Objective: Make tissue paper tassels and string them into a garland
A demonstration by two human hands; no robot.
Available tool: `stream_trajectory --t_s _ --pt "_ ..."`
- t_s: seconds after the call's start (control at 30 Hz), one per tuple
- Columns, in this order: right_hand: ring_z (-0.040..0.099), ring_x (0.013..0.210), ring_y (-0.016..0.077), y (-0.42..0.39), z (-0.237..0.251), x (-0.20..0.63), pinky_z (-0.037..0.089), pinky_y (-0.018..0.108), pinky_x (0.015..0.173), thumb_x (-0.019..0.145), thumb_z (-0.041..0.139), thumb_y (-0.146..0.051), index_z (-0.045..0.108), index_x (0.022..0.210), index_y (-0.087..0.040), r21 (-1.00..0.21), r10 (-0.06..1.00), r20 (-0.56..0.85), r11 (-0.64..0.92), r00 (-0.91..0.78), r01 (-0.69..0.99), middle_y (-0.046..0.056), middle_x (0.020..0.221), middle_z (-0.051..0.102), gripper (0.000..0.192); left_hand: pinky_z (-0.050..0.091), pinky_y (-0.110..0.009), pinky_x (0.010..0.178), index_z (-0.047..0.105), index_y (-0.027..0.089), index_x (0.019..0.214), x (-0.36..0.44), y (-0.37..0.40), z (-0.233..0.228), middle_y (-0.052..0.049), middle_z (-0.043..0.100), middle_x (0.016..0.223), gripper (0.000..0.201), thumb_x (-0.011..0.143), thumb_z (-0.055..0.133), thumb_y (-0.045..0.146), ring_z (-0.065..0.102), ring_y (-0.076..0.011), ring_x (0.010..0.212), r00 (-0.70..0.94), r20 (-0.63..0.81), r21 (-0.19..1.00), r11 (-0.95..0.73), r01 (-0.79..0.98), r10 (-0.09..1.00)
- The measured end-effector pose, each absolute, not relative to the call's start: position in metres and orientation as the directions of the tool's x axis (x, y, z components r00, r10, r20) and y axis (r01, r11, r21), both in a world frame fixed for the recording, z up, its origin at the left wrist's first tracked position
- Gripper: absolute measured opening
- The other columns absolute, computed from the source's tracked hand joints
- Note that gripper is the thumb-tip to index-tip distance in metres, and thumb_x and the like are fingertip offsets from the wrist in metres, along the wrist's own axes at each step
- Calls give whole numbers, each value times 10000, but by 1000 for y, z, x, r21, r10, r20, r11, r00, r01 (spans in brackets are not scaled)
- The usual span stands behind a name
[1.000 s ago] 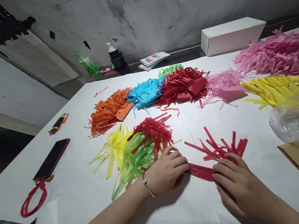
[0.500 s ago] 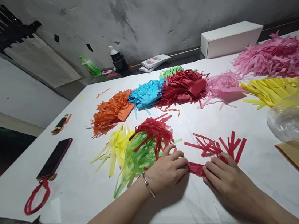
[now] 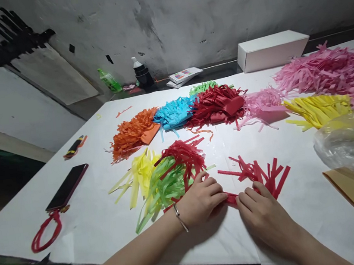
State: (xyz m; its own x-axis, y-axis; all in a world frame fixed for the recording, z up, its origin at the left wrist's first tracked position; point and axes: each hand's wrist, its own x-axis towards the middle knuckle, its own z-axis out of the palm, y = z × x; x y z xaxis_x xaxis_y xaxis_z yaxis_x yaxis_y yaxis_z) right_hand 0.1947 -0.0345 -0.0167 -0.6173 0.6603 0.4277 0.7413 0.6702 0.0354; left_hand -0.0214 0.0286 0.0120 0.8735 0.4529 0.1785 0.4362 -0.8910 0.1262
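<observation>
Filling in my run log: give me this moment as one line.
left hand: pressing red fringed paper | right hand: on its uncut strip | beside: green-yellow-red fringe bundle | surface: white table

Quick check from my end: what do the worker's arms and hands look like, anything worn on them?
Both forearms are bare, with no sleeves in view and no gloves. The left hand has a thin silver bangle round its wrist. The right hand shows no ring, watch or band; its wrist is plain. Nails look short and unpainted, as far as the view shows.
</observation>
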Motion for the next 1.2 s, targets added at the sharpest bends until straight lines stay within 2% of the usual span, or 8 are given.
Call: stream_trajectory --t_s 0.17,0.27,0.37,0.53,0.7,0.8,1.03,1.2 --pt "459 666 179 -32 -14 199 365 413 882 904 440 -10 573 655 -184 -85 712 443 639 -545 765 19 665 529 331 300 -466 1071 644 196 935 -16 19 10 -9 660 810 129 982 536 144 560 -195 868 889 193 -93 -894 439 416" --pt "502 719 190 -33 -12 197 364 422 896 967 466 -140 623 789 -179 -152 754 435 601 -492 785 23 727 567 240 302 -486 1069 624 194 869 -11 17 2 -3 632 766 154 984 537 142 540 -194 814 857 228 -121 -860 496 462" --pt "533 791 226 -33 -14 191 350 469 934 965 452 -140 654 1017 -143 -110 744 442 599 -501 793 60 818 613 208 325 -481 1038 624 197 898 -7 16 -4 -15 649 826 133 992 537 165 538 -197 842 830 258 -57 -850 524 494" --pt "487 715 202 -35 -19 193 380 442 918 880 382 21 635 774 -167 -47 666 461 678 -586 734 45 735 577 333 362 -412 922 617 185 841 -10 12 -7 -3 601 732 183 999 528 157 504 -181 777 819 278 -1 -852 523 503" --pt "557 823 207 -46 -22 219 381 452 1025 896 360 20 685 903 -147 -134 652 488 713 -581 688 61 814 640 365 349 -415 900 615 194 832 -17 1 -6 2 602 735 191 1001 531 166 497 -177 760 846 230 1 -870 493 480" --pt "601 956 227 -57 -29 229 363 476 1079 934 374 -4 693 984 -140 -178 645 568 702 -511 689 85 930 705 350 340 -416 919 635 203 949 -18 -11 -6 -3 648 814 146 1018 508 177 517 -180 806 799 230 68 -828 556 555" --pt "632 953 238 -74 -37 218 363 533 1047 957 534 -83 666 1002 -161 -312 768 570 533 -294 787 76 980 723 160 355 -422 883 623 199 895 -9 -20 -6 -26 656 843 206 1018 460 170 536 -199 823 650 239 273 -692 668 722" --pt "613 846 219 -70 -28 213 364 502 969 947 547 -90 598 861 -190 -312 840 496 410 -221 857 41 853 675 142 385 -425 820 599 186 830 0 -13 2 -51 624 883 163 957 498 181 536 -229 847 575 74 328 -565 757 815"
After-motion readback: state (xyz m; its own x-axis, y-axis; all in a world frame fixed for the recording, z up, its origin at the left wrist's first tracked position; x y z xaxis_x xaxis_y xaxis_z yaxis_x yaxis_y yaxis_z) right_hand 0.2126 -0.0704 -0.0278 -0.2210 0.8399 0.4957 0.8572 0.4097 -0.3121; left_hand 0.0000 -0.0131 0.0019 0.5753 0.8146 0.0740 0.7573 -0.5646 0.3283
